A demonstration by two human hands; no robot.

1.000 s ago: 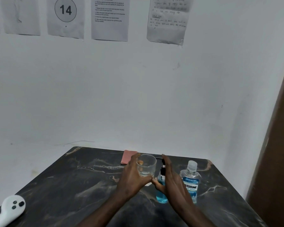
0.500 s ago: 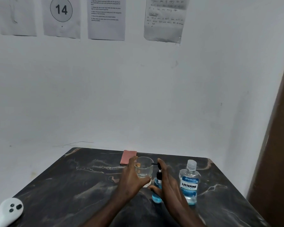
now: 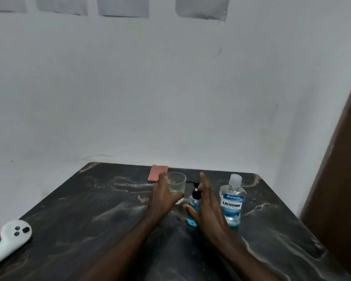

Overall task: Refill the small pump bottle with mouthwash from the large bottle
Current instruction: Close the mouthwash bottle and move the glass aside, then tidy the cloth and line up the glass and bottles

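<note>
Left hand [image 3: 162, 196] is wrapped round the glass [image 3: 177, 184], prob. steadying it beside the pump bottle [image 3: 194, 207]. Right hand [image 3: 208, 207] is spread open w/ nothing in it, cupped just beside the pump bottle, likely to grasp it. The mouthwash bottle [image 3: 232, 201] stands capped, just right of it on the table [image 3: 89, 209].

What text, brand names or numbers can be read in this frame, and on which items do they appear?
"LISTERINE": on the blue label of the large mouthwash bottle.
Smaller lines above and below the brand on that label: too blurred to read.
Paper sheets on the wall: only their bottom edges show, with no text visible.
Small pump bottle, clear glass, white controller: no lettering visible.
</note>
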